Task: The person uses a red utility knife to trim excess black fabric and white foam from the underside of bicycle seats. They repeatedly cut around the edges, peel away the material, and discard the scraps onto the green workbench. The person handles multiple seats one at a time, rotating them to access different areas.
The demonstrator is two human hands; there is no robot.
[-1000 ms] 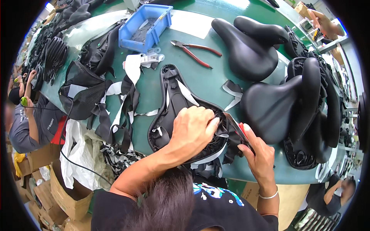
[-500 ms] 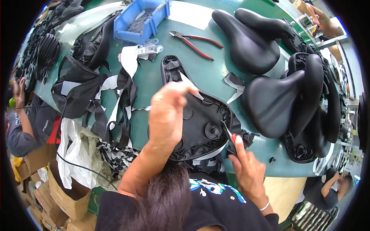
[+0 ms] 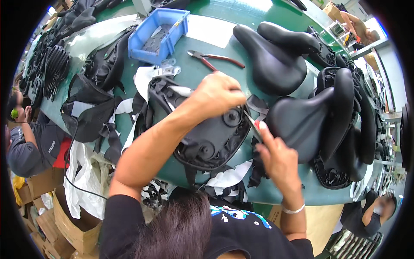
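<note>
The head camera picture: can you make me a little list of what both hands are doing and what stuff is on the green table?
Left hand: on the upside-down black bike saddle, fingers curled
Right hand: at the saddle's right edge, holding a thin blade-like tool
Table: green
Nearby: blue bin, red-handled pliers, finished black saddles
Left side: black cover scraps

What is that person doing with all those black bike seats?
A person is working at a green table. An upside-down bike seat lies in front of them. Their left hand is on top of it, and their right hand holds a thin blade-like tool at its edge. Finished seats are piled to the right. Red-handled pliers and a blue bin sit farther back, with black and white scraps scattered around.
</note>
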